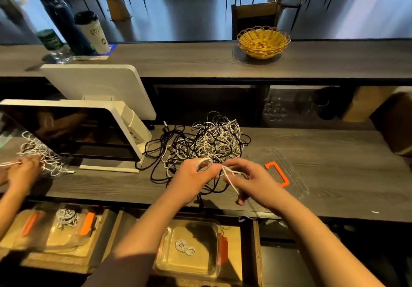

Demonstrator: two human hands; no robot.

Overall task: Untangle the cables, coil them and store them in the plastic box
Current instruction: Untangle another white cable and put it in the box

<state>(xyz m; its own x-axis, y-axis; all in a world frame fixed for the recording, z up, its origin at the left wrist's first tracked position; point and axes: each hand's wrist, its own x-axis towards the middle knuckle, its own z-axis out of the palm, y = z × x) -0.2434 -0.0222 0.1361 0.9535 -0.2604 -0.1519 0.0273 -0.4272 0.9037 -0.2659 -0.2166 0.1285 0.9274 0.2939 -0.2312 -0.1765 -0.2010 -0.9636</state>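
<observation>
Two hands work one white cable above the worktop (323, 152). Left hand (194, 173) grips the finished coil (204, 164), keeping the loops from springing open. Right hand (247, 177) pinches the free end (230, 180), probably to wrap it round the coil. Tangle (205, 144) lies just behind. Box (191, 248), open below the worktop edge, already holds one coiled cable (184, 247); lid (283, 170) rests to the right

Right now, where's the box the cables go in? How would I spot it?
Look below the front edge of the grey wooden counter, between the person's forearms. The clear plastic box sits there, orange clip on its right side. It holds one small white coil; the box farther left holds a striped bundle.
</observation>
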